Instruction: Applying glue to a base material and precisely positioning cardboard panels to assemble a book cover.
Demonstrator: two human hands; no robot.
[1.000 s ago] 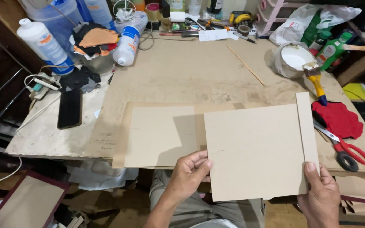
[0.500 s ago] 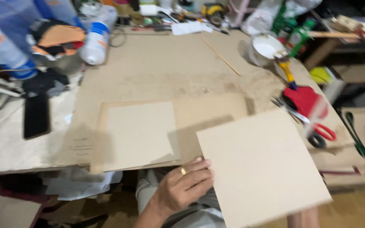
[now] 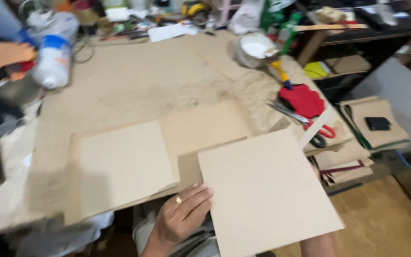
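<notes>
A square tan board [image 3: 267, 190] is held tilted over the near edge of the desk [image 3: 134, 90], its lower part overhanging toward the person's lap. The left hand [image 3: 181, 219] grips the board's left edge, fingers curled onto its upper face, a ring on one finger. Of the right arm only a forearm shows beneath the board's near right corner; the hand itself is hidden behind the board, so its grip cannot be determined.

Just left of the held board, a second square board [image 3: 122, 164] lies flat on a larger sheet [image 3: 205, 126] at the near edge of the desk. A thin strip [image 3: 316, 127] projects from behind the held board's far right corner. Beside it, toward the right edge, lie red-handled scissors [image 3: 305, 121] and a red cloth [image 3: 303, 100]. Farther back stand a white bowl [image 3: 255, 47] and a yellow-handled tool [image 3: 280, 72]. A white bottle [image 3: 53, 57] lies near the far left corner. The view is somewhat blurred.
</notes>
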